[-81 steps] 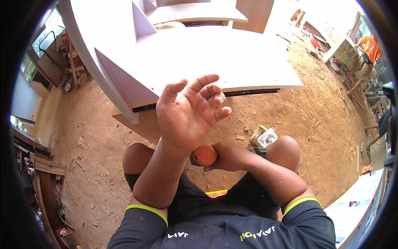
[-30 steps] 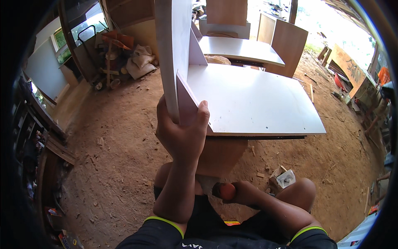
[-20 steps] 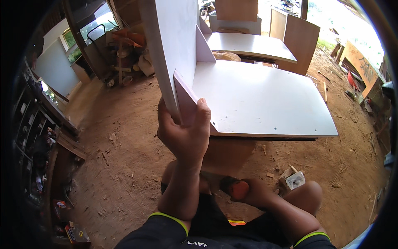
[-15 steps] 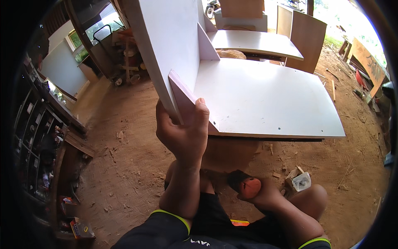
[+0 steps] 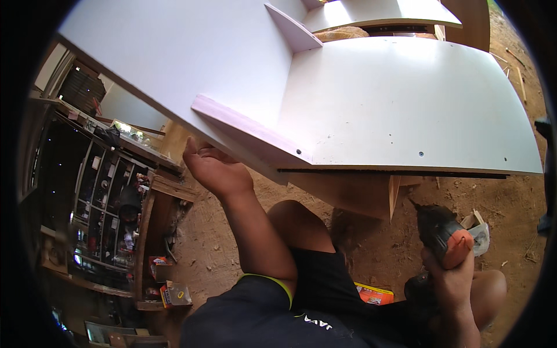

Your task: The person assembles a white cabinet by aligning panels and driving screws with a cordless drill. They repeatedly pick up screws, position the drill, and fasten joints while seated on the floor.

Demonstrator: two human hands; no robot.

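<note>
A white cabinet assembly fills the upper part of the view. Its tall side panel (image 5: pixel 174 64) meets a wide white board (image 5: pixel 400 104) at an angle. In that corner sits a pale pinkish triangular brace (image 5: pixel 243 130), with a second brace (image 5: pixel 290 26) farther off. My left hand (image 5: pixel 220 174) is against the outer side of the tall panel, below its edge; most of its fingers are hidden behind it. In my right hand (image 5: pixel 455 278) is a black and orange power drill (image 5: pixel 444 235), its thin bit pointing up towards the board's underside, apart from it.
Another white board (image 5: pixel 383 14) stands beyond. A clear plastic container (image 5: pixel 480 238) rests on the dirt floor beside my right knee. An orange and yellow packet (image 5: pixel 374 294) lies between my legs. Shelving (image 5: pixel 110 197) crowded with small items runs along the left, near small boxes (image 5: pixel 174 294).
My left hand has let go of the brace and shifted to the panel's outer side. The drill has moved right and up. The view has turned, bringing the panel across the upper left.
</note>
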